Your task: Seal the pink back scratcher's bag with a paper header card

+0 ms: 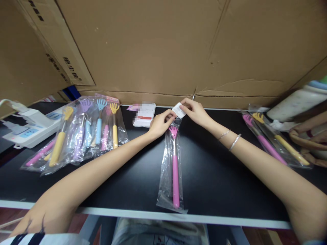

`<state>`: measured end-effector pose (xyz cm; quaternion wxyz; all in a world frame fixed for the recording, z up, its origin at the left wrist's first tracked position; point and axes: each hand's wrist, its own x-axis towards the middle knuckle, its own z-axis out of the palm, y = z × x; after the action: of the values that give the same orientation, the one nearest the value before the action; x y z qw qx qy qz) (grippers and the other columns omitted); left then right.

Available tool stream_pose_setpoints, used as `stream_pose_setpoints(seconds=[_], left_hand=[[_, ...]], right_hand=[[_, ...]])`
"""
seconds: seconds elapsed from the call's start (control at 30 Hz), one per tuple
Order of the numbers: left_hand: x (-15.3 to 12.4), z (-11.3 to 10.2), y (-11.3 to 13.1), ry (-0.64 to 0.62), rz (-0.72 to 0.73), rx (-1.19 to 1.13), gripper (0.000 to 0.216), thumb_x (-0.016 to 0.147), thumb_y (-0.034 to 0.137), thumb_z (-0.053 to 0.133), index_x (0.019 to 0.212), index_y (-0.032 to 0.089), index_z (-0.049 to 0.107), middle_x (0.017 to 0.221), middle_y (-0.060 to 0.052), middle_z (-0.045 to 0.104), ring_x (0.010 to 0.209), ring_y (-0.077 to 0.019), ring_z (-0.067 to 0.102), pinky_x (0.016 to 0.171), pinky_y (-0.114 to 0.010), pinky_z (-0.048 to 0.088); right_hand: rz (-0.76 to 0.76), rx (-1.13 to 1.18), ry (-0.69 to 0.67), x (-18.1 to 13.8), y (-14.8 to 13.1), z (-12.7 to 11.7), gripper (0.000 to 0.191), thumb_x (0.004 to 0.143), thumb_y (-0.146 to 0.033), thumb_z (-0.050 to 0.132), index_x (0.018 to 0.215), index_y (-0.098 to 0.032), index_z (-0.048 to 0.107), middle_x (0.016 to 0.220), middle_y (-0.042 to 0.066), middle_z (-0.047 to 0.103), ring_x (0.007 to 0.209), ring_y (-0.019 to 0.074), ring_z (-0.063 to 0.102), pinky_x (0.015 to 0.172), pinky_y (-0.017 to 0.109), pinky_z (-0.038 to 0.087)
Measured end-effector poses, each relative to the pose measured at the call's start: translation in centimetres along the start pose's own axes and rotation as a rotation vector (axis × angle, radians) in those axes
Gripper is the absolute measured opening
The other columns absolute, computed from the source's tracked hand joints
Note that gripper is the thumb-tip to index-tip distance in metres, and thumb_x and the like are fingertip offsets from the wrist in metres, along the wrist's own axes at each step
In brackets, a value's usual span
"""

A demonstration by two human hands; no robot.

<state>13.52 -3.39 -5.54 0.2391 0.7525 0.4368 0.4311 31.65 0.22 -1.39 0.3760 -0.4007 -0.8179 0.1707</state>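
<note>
Nearest the table (217, 183) edge lies a clear bag (170, 177), lengthwise on the black top, its far end raised to the hands. Inside it is a pink scratcher (175, 177), claw end pointing away. The left hand (160, 123) pinches the bag's top edge, fingers closed narrow on the plastic. The right hand (195, 111) holds a small white label (178, 110) between thumb and fingertips, directly over the bag mouth; two bracelets (231, 139) sit on that wrist. To the left, a pile of bagged scratchers (84, 132) in mixed colours, with a power strip (30, 127) beyond it. To the right, two further bagged scratchers (274, 144). Behind the hands, a phone (144, 115) lies flat against a cardboard wall (178, 47).
</note>
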Motion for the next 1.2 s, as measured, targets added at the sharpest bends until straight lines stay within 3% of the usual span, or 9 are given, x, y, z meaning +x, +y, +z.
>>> stream_pose_setpoints(seconds=[0.13, 0.33, 0.57, 0.8, 1.2], left_hand=[[-0.14, -0.11, 0.32, -0.004, 0.027, 0.029, 0.012, 0.085, 0.024, 0.049, 0.092, 0.024, 0.060, 0.089, 0.001, 0.068, 0.082, -0.0153, 0.063, 0.076, -0.026, 0.045], [-0.11, -0.13, 0.45, 0.004, 0.022, 0.005, 0.014, 0.085, 0.023, 0.050, 0.095, 0.024, 0.058, 0.089, 0.001, 0.068, 0.083, -0.0160, 0.063, 0.074, -0.026, 0.046], [-0.02, 0.06, 0.16, 0.035, 0.031, -0.043, 0.017, 0.085, 0.020, 0.050, 0.101, 0.023, 0.055, 0.093, 0.000, 0.069, 0.087, -0.0158, 0.065, 0.074, -0.026, 0.047], [-0.14, 0.02, 0.21, 0.050, -0.010, -0.155, 0.026, 0.086, 0.021, 0.052, 0.111, 0.023, 0.045, 0.091, -0.001, 0.070, 0.089, -0.0162, 0.067, 0.076, -0.027, 0.049], [-0.03, 0.05, 0.01, 0.046, -0.017, -0.297, 0.033, 0.086, 0.021, 0.052, 0.116, 0.021, 0.038, 0.086, -0.003, 0.069, 0.087, -0.0144, 0.066, 0.082, -0.029, 0.049]], right_hand=[[-0.028, -0.093, -0.038, -0.16, -0.06, -0.11, 0.026, 0.087, -0.038, 0.049, 0.097, -0.019, 0.062, 0.079, 0.002, 0.069, 0.066, 0.0177, 0.060, 0.065, 0.029, 0.043], [-0.117, -0.121, -0.077, -0.32, -0.14, -0.08, 0.026, 0.089, -0.033, 0.046, 0.103, -0.021, 0.064, 0.095, 0.004, 0.070, 0.083, 0.0206, 0.063, 0.075, 0.032, 0.045], [-0.161, -0.056, -0.069, -0.31, -0.30, -0.32, 0.030, 0.089, -0.031, 0.045, 0.110, -0.021, 0.065, 0.109, 0.005, 0.068, 0.096, 0.0222, 0.063, 0.085, 0.035, 0.045], [-0.110, -0.009, -0.091, -0.26, -0.24, -0.80, 0.036, 0.086, -0.030, 0.051, 0.119, -0.020, 0.059, 0.100, 0.005, 0.070, 0.078, 0.0190, 0.066, 0.080, 0.034, 0.048], [-0.171, 0.022, -0.116, -0.30, -0.15, -0.95, 0.031, 0.087, -0.027, 0.050, 0.114, -0.022, 0.064, 0.110, 0.005, 0.068, 0.094, 0.0205, 0.065, 0.087, 0.038, 0.048]])
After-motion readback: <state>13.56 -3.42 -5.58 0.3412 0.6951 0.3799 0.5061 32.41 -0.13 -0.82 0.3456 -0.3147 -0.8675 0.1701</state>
